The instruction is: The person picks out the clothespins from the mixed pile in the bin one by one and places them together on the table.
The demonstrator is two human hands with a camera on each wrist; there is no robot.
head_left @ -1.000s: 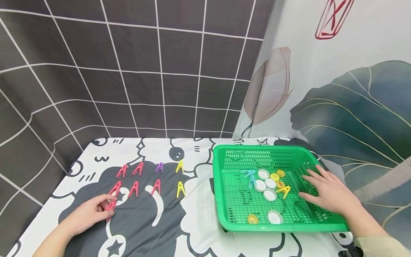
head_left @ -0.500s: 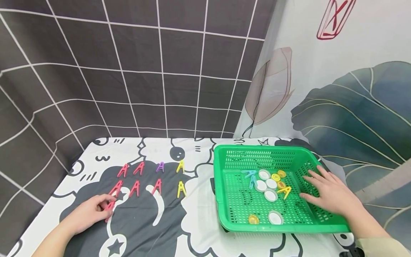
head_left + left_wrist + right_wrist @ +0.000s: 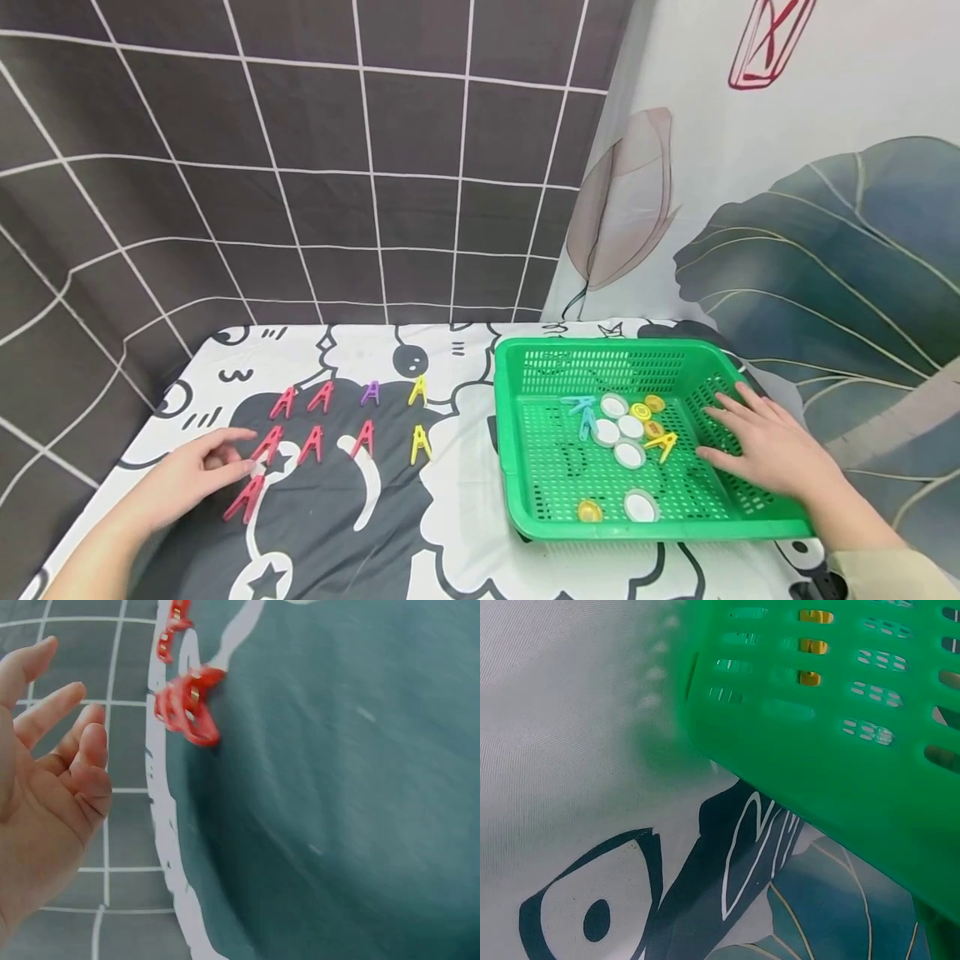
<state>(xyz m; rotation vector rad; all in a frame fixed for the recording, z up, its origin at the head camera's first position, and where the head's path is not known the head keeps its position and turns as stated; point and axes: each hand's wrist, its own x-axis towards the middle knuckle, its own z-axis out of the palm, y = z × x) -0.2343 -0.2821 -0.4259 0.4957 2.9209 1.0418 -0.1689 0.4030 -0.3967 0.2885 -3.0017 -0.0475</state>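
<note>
My left hand [image 3: 191,471] is held just left of a red clothespin [image 3: 244,500] on the dark cloth, its fingers loosely bent and holding nothing. In the left wrist view that hand [image 3: 49,780] is apart from the blurred red clothespin [image 3: 187,705]. Two rows of clothespins lie behind: several red ones, a purple one [image 3: 371,393] and two yellow ones, such as the near yellow clothespin [image 3: 420,444]. My right hand [image 3: 776,446] reaches over the right side of the green basket [image 3: 645,531] with spread fingers; whether it touches the wall is unclear. The right wrist view shows no hand.
The basket holds two blue clothespins [image 3: 585,417], a yellow clothespin [image 3: 663,447], several white round discs [image 3: 630,454] and several yellow discs [image 3: 589,511]. A patterned cloth [image 3: 465,517] covers the table. Grid-patterned fabric [image 3: 420,208] hangs behind it.
My left hand has let go of the nearest red clothespin and drawn back to the left, leaving it lying on the cloth. The right hand stays over the basket.
</note>
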